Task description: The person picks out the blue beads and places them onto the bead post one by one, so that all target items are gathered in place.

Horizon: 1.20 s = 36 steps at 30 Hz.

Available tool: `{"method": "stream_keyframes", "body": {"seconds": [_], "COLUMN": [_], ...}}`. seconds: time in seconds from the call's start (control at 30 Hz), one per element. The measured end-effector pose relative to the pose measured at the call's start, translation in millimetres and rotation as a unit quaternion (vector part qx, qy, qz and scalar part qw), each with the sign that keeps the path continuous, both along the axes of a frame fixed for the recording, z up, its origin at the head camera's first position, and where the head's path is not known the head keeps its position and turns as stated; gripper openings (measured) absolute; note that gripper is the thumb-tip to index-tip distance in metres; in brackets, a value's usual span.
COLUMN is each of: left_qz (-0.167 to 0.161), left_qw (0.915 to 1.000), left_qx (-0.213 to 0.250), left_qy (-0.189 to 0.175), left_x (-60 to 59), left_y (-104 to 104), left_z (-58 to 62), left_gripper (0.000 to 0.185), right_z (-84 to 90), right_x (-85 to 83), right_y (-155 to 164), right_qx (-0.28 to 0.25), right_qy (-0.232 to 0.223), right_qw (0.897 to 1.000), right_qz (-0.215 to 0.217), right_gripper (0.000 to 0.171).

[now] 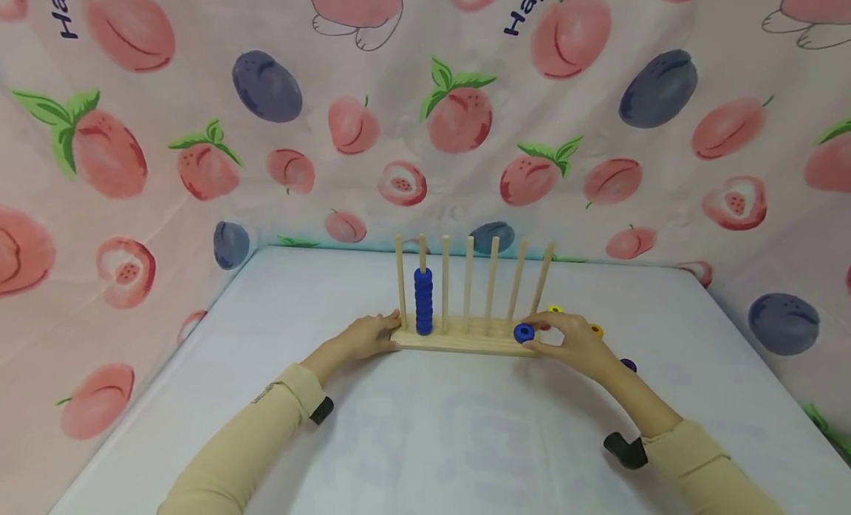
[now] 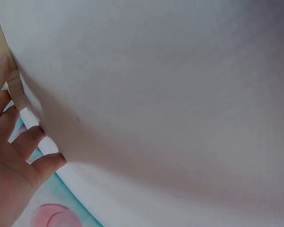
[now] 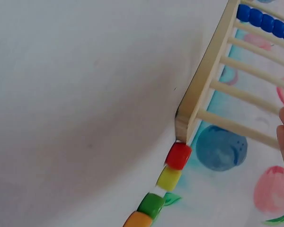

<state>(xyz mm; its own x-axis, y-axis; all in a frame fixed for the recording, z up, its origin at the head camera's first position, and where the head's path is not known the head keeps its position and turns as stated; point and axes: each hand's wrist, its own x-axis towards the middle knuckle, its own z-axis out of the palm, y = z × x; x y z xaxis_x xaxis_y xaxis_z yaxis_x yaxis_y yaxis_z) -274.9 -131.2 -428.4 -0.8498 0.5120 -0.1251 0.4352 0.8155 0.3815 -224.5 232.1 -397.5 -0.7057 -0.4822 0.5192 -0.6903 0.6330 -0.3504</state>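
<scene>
At the left end of the wooden rack (image 1: 459,341), our left hand (image 1: 368,336) rests flat, its relaxed fingers (image 2: 20,142) laid against the edge of the base and gripping nothing; we judge it is there to steady the rack so it does not slide on the white table (image 1: 399,426). Just to its right, the second of seven upright pegs carries a stack of blue rings (image 1: 423,301), one on another down to the base, while the other pegs (image 1: 469,282) stand bare. Further right, at the rack's far end, our right hand (image 1: 575,338) pinches a single blue ring (image 1: 524,333) between thumb and fingertips, held low beside the base and near the last, slightly leaning peg. Past that hand, loose rings lie on the table: a yellow one (image 1: 554,309) behind it, an orange one (image 1: 596,329) beside it and a dark purple one (image 1: 628,365) nearer us. The right wrist view shows red (image 3: 179,155), yellow, green and orange beads in a row at the rack's corner, within easy reach.
</scene>
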Motion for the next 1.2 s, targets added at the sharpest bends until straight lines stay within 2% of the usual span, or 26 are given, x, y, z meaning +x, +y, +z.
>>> {"method": "stream_keyframes", "body": {"seconds": [0.2, 0.5, 0.6, 0.77, 0.97, 1.2], "left_qz": [-0.003, -0.001, 0.0, -0.002, -0.003, -0.002], "left_qw": [1.0, 0.9999, 0.9999, 0.9999, 0.9997, 0.9999], "left_qx": [0.006, 0.011, 0.011, 0.012, 0.018, 0.012], "left_qy": [0.001, 0.003, 0.001, -0.009, -0.017, -0.001], "left_x": [1.4, -1.3, -1.4, 1.4, 6.4, -0.2], "left_y": [-0.6, -0.2, -0.9, -1.1, 0.2, -1.6], "left_z": [0.6, 0.2, -0.2, -4.0, -7.0, -3.5], "left_gripper": [0.056, 0.056, 0.056, 0.056, 0.056, 0.056], "right_z": [6.3, 15.8, 16.7, 13.2, 10.9, 19.3], "right_x": [4.9, 0.5, -0.6, -0.9, -3.6, -7.5], "right_y": [-12.9, -31.8, -42.8, -58.7, -71.2, -82.8], "right_qx": [-0.029, -0.046, -0.05, -0.05, -0.07, -0.085], "right_qy": [0.025, 0.007, -0.013, 0.01, 0.026, 0.025], "right_qw": [0.999, 0.999, 0.998, 0.998, 0.994, 0.992], "right_qz": [-0.003, 0.016, 0.021, 0.039, 0.084, 0.088], "right_gripper": [0.036, 0.036, 0.034, 0.036, 0.035, 0.036]}}
